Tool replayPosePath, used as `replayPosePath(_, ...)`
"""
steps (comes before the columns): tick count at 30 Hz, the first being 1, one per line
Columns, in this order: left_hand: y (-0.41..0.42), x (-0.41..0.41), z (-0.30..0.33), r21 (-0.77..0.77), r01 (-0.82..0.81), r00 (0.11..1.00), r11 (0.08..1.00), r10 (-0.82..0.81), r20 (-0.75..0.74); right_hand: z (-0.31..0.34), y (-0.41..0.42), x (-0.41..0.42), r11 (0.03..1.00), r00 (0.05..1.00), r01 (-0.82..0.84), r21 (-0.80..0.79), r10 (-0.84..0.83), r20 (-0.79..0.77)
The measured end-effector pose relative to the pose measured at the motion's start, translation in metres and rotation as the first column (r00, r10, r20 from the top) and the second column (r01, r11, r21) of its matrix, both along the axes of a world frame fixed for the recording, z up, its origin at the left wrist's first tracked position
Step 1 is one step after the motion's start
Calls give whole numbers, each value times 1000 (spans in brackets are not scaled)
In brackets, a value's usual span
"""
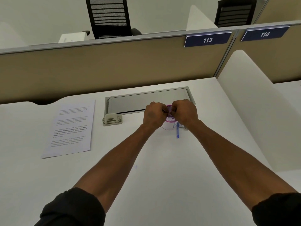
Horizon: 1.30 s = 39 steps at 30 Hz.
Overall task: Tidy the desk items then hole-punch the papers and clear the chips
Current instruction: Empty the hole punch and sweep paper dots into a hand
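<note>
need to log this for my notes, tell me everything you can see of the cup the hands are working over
The cup is small and white, looks like paper or plastic, with a pink rim and a purple-patterned top partly hidden. It stands upright on the white desk, in front of the grey cable tray. The left hand and right hand meet over its top, fingers curled at the rim. A blue pen lies right beside it.

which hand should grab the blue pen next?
Right, probably. The blue pen lies just right of the cup, almost under the right hand. The left hand would have to cross over the cup.
</note>
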<state>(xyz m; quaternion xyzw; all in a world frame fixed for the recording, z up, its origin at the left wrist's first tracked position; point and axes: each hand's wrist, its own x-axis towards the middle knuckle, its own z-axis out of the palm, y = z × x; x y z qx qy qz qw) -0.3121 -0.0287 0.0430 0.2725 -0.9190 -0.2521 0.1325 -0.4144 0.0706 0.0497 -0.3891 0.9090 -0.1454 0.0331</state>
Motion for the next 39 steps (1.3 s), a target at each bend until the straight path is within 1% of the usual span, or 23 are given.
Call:
replayPosePath(5, -1, 2, -6, 9, 51, 999, 999, -51, 3, -1, -4, -1, 994, 997, -67, 80, 64, 44)
replayPosePath(7, -2, 2, -9, 2, 57, 998, 998, -57, -7, -1, -3, 0, 992, 995, -89, 90, 85, 48)
replayPosePath(10, 1, 6, -10, 48, 17, 992, 999, -11, -122, 0, -3, 1, 995, 996, -83, 61, 80, 49)
replayPosePath(12, 1, 15, -11, 130, -32, 972, 991, 61, -228, -1, -3, 2, 998, 996, -62, 30, 60, 70)
replayPosePath(14, 1, 29, -14, 247, -87, 923, 965, 171, -344, -4, -1, 3, 997, 996, -76, 22, 74, 54)
replayPosePath(15, 1, 38, -15, 303, -119, 897, 946, 233, -375, -5, 1, 3, 996, 996, -85, 10, 84, 38)
replayPosePath(18, -1, 81, -15, 478, -212, 826, 852, 418, -378, -4, 6, 7, 993, 997, -68, -92, 71, 25)
replayPosePath(19, -2, 101, -17, 523, -232, 801, 820, 466, -376, -1, 8, 12, 985, 998, -56, -161, 61, 26)
replayPosePath(20, -3, 123, -21, 546, -255, 778, 798, 505, -374, 2, 11, 18, 964, 998, -54, -262, 60, 15)
replayPosePath(21, -3, 147, -26, 527, -295, 762, 797, 529, -374, 5, 14, 27, 921, 998, -68, -383, 68, -12)
replayPosePath(23, -1, 200, -48, 373, -403, 777, 836, 527, -343, 3, 23, 55, 815, 993, -110, -568, 116, -25)
replayPosePath(24, 1, 226, -64, 280, -444, 803, 851, 517, -296, -5, 27, 73, 784, 984, -129, -607, 176, 17)
replayPosePath(25, 3, 251, -80, 210, -467, 830, 859, 508, -231, -16, 32, 92, 779, 965, -156, -607, 251, 75)
replayPosePath(26, 5, 273, -95, 166, -475, 852, 864, 499, -160, -30, 36, 109, 808, 937, -197, -556, 322, 136)
replayPosePath(27, 7, 291, -109, 134, -473, 869, 871, 486, -92, -47, 39, 123, 854, 905, -259, -451, 378, 195)
replayPosePath(28, 9, 304, -118, 97, -458, 886, 883, 463, -31, -64, 41, 135, 888, 876, -333, -317, 416, 244)
replayPosePath(29, 10, 313, -125, 54, -428, 904, 902, 428, 16, -81, 40, 144, 898, 854, -399, -188, 438, 281)
replayPosePath(31, 12, 319, -129, -34, -358, 929, 933, 359, 83, -104, 31, 158, 879, 842, -476, -21, 462, 278)
replayPosePath(33, 13, 317, -128, -80, -345, 927, 935, 353, 130, -117, 19, 171, 868, 864, -488, 92, 466, 190)
replayPosePath(34, 12, 315, -127, -82, -348, 923, 934, 356, 144, -120, 15, 177, 868, 877, -477, 136, 459, 144)
replayPosePath(36, 12, 314, -128, -92, -345, 921, 934, 356, 159, -119, 15, 187, 863, 878, -479, 160, 465, 116)
replayPosePath(37, 12, 315, -130, -103, -342, 921, 934, 355, 161, -117, 19, 193, 845, 858, -513, 152, 499, 121)
replayPosePath(39, 11, 316, -133, -108, -330, 924, 938, 344, 168, -111, 30, 205, 760, 772, -635, 139, 615, 162)
